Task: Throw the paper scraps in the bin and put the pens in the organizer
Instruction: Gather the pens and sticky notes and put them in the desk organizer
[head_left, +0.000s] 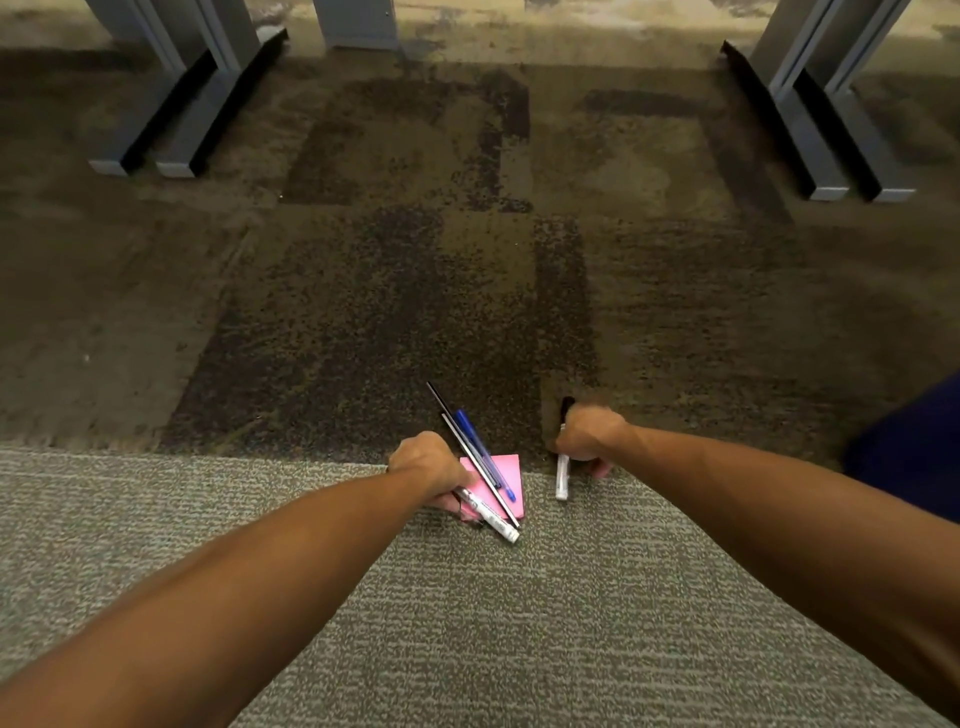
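Two hands, each closed on pens, reach out over the carpet.

Left hand (427, 462) grips a bundle — a blue pen (485, 454), a thin black pen (470, 449) and a white marker (491, 515) — fanned over a pink paper scrap (501, 470) held in the same fist. Right hand (589, 434) is clenched round another white marker with a black cap (562, 475), upright and just beside the bundle. Grey desk legs (826, 140) stand far off; neither bin nor organizer is in view.
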